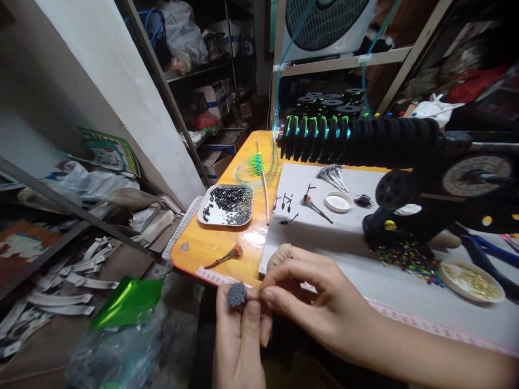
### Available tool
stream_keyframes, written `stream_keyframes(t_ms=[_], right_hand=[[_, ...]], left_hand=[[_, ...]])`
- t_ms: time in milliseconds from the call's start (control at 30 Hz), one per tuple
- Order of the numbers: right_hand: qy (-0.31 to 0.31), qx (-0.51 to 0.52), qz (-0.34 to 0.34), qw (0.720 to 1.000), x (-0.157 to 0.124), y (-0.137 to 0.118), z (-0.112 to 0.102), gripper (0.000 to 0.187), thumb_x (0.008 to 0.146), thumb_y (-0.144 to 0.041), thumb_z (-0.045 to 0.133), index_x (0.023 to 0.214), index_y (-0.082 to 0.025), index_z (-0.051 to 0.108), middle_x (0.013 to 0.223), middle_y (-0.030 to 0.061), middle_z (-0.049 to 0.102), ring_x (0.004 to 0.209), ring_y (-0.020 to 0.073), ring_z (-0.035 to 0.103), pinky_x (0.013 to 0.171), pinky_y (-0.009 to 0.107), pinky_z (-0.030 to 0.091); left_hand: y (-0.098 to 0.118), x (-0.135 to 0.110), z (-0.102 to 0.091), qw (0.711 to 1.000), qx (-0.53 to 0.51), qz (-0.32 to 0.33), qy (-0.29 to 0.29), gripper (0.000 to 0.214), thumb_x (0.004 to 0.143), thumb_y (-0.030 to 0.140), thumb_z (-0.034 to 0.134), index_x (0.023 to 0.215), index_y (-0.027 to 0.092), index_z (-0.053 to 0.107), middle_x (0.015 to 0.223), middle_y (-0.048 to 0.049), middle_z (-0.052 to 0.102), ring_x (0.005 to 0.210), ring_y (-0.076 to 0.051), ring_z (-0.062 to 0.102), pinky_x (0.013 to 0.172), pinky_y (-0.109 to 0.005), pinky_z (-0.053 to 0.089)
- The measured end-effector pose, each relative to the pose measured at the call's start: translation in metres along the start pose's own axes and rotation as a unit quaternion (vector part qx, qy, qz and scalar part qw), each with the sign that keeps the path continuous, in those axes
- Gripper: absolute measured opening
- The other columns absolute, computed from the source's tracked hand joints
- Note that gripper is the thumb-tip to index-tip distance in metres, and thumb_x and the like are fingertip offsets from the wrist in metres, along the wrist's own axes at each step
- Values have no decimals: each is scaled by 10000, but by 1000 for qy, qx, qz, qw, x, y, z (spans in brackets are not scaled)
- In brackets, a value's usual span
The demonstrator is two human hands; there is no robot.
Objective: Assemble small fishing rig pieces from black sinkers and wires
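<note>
My left hand (239, 335) is closed around a small grey bundle of thin pins (237, 294), whose ends stick up between thumb and fingers. My right hand (320, 302) comes in from the right with thumb and forefinger pinched at the bundle's right side, touching it. Both hands are just in front of the near edge of the orange table (211, 246). A spool of tan twine (279, 255) lies right behind my right hand's fingers.
A white square tray (226, 205) holds several small black tubes. On the white sheet (348, 243) lie black hooks, a white lid (338, 202), coloured beads (405, 259) and a dish of gold bits (472, 279). A black foam-covered roller machine (365, 141) stands behind. Clutter fills the floor at left.
</note>
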State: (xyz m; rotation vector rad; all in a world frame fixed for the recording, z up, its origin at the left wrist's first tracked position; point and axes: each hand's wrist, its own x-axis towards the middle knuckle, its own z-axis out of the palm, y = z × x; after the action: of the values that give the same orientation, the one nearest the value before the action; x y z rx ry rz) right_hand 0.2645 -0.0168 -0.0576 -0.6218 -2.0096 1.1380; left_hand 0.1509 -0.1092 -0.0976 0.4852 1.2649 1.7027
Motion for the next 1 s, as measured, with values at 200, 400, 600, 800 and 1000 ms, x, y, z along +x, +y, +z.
stream_keyframes(t_ms=[200, 400, 600, 800, 1000], right_hand=[[-9, 15, 10, 1000, 3, 2, -5, 148, 921, -176, 643, 819, -158, 748, 758, 30, 681, 704, 121, 611, 609, 215, 442], [-10, 16, 20, 1000, 6, 1, -11, 134, 930, -191, 643, 835, -188, 737, 798, 8, 659, 735, 112, 597, 627, 214, 433], [-25, 32, 13, 999, 6, -6, -11, 139, 921, -158, 644, 812, -179, 727, 788, 2, 660, 724, 96, 591, 621, 186, 435], [-16, 41, 13, 999, 6, -9, -10, 139, 921, -158, 649, 810, -180, 729, 773, 5, 674, 713, 100, 595, 618, 187, 446], [-2, 40, 2, 999, 5, -11, -9, 143, 916, -141, 648, 813, -182, 738, 782, 18, 680, 725, 115, 614, 626, 202, 472]], left_hand=[[7, 1, 3, 989, -137, -21, -52, 261, 896, 423, 670, 786, 199, 595, 490, 92, 407, 431, -53, 268, 448, -170, 280], [16, 4, -4, 973, -169, -69, -143, 284, 933, 410, 607, 749, 194, 617, 490, 103, 318, 419, -51, 161, 414, -158, 244], [6, 2, -4, 988, -137, 40, -66, 213, 952, 355, 594, 790, 218, 580, 505, 91, 382, 444, -68, 238, 448, -176, 269], [-3, 0, -3, 989, -67, 131, -16, 166, 940, 348, 622, 819, 244, 574, 522, 87, 423, 477, -84, 374, 505, -193, 361], [-4, -1, 4, 987, -87, 134, 4, 206, 945, 356, 613, 793, 236, 542, 508, 90, 375, 473, -82, 324, 488, -181, 308]])
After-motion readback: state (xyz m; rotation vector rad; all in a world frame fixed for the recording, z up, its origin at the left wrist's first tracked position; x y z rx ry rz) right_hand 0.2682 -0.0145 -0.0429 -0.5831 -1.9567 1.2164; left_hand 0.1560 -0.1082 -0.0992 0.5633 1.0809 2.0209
